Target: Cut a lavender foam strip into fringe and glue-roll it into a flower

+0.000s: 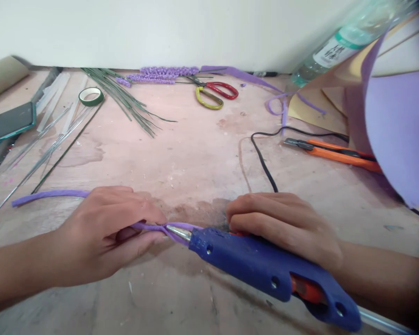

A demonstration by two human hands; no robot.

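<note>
My left hand (104,230) is closed in a pinch on a thin purple foam strip (45,196) that trails away to the left over the wooden table (181,153). My right hand (286,223) is wrapped round a blue hot glue gun (265,270) with an orange trigger. The gun's metal nozzle (179,231) touches the strip right at my left fingertips. A black cord (261,160) runs away from behind my right hand.
At the back lie red-and-yellow scissors (214,92), finished purple flower stems (160,74), green wires (125,97) and a green tape roll (91,96). Metal wires (45,149) and a phone (9,122) lie left. An orange utility knife (335,152), purple foam sheet (401,130) and bottle (338,46) are right.
</note>
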